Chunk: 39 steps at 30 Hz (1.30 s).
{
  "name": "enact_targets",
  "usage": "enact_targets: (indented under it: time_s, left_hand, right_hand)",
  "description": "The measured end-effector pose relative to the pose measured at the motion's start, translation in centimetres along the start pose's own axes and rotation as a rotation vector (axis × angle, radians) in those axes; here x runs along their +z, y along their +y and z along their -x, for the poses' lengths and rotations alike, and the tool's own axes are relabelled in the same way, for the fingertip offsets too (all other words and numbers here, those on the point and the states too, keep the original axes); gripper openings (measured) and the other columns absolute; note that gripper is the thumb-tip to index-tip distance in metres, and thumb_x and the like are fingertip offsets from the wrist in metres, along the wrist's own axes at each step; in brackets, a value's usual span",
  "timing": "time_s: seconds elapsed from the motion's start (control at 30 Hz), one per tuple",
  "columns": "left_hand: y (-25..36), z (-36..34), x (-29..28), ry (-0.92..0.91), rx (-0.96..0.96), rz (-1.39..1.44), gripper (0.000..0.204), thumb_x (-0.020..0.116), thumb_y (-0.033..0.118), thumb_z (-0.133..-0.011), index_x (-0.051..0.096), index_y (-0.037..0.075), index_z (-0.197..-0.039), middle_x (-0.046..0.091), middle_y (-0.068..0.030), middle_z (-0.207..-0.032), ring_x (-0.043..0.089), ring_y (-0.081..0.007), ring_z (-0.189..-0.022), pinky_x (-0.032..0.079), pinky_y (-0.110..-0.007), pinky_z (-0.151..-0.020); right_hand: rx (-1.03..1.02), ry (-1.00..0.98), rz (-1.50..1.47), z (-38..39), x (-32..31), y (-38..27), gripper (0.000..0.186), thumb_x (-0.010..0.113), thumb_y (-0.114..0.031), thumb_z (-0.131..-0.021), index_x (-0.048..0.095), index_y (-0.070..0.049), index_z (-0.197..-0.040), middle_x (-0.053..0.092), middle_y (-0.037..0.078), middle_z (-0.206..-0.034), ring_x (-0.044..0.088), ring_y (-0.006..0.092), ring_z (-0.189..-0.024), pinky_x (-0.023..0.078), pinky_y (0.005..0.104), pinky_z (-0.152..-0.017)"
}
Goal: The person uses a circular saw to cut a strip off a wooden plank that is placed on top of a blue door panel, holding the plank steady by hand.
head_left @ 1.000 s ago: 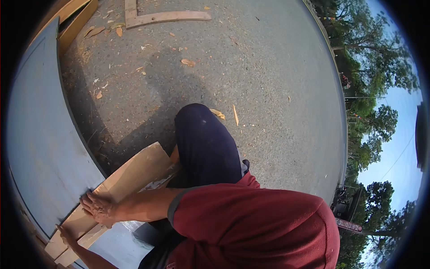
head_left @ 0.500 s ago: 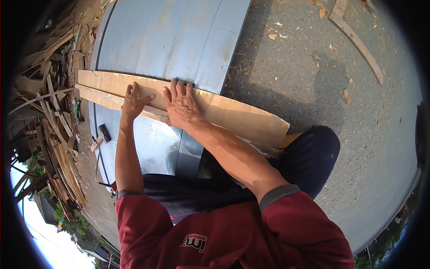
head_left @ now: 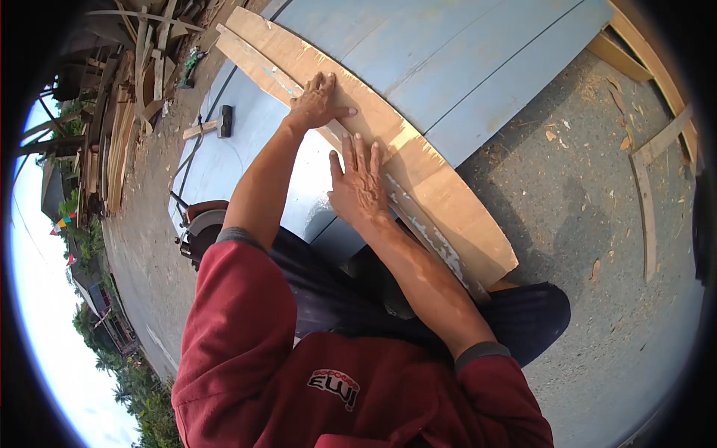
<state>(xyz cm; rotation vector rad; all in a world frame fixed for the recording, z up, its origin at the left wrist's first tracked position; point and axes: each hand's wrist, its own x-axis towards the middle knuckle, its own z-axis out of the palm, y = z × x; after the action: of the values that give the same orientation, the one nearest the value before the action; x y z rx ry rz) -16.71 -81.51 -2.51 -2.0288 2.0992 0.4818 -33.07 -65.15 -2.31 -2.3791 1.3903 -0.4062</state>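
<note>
A long pale plywood strip [head_left: 441, 198] lies across a blue-grey panel of painted boards [head_left: 478, 52]. Along its near edge runs a narrow wooden batten [head_left: 429, 228] flecked with white paint. My left hand [head_left: 317, 104] presses down where batten and plywood meet, thumb stretched out over the plywood. Lower down, my right hand [head_left: 361, 188] rests spread and flat, its fingertips over the batten and the plywood's near edge. Neither hand is wrapped round anything. The plywood's right end reaches my bent knee [head_left: 526, 317].
A hammer [head_left: 225, 122] lies on the panel's left side. By my left forearm is a power tool with a round guard [head_left: 202, 230]. Scrap timber [head_left: 116, 149] is heaped at the far left. Loose wooden strips [head_left: 646, 201] and chips lie on the paved ground at right.
The view has turned, so panel and plywood now slant down to the right. My right hand has drawn back from the plywood's far edge to the batten. My left hand remains on the wood.
</note>
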Motion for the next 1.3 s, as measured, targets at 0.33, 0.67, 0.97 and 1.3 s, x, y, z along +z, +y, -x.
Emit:
enact_targets:
  time_s: [0.33,0.67,0.97,1.3]
  left_hand:
    - [3.5,13.3,-7.5,-0.064,0.053,0.137,0.084,0.063,0.055,-0.092,0.029,0.017,-0.159,0.027,-0.0155,-0.164,0.03,-0.0341,-0.15,0.025,-0.066,-0.118]
    - [1.4,54.9,-19.9,0.06,-0.39,0.696,0.052,0.067,0.04,-0.093,0.063,0.004,-0.13,0.059,-0.0173,-0.134,0.052,-0.0349,-0.129,0.04,-0.047,-0.111]
    - [5.0,61.6,-12.0,-0.285,-0.457,0.717,0.055,0.063,0.048,-0.093,0.063,0.01,-0.134,0.06,-0.0111,-0.135,0.05,-0.032,-0.13,0.039,-0.048,-0.11]
    - [2.0,60.8,-10.9,-0.108,-0.829,1.101,0.045,0.066,0.04,-0.091,0.069,0.009,-0.123,0.065,-0.0087,-0.121,0.056,-0.0294,-0.116,0.041,-0.044,-0.103]
  right_hand:
    - [-0.192,-0.142,-0.05,6.4,-6.9,-0.6,0.05,0.073,-0.024,-0.085,0.064,-0.001,-0.128,0.046,0.025,-0.146,0.036,0.0427,-0.143,0.031,0.0533,-0.116]
    - [0.834,-0.71,-1.288,-2.4,-14.3,-15.1,0.043,0.061,-0.019,-0.098,0.054,0.005,-0.133,0.064,0.023,-0.115,0.068,0.0316,-0.099,0.056,0.0406,-0.084]
    - [1.158,-0.687,-1.584,-12.8,-10.8,-32.0,0.046,0.053,-0.013,-0.102,0.034,0.005,-0.14,0.053,0.037,-0.122,0.063,0.0441,-0.109,0.058,0.0489,-0.093]
    - [1.154,-0.803,-1.135,-23.4,9.9,-42.6,0.051,0.042,-0.017,-0.106,0.029,-0.002,-0.153,0.034,0.036,-0.15,0.044,0.0545,-0.133,0.052,0.0675,-0.097]
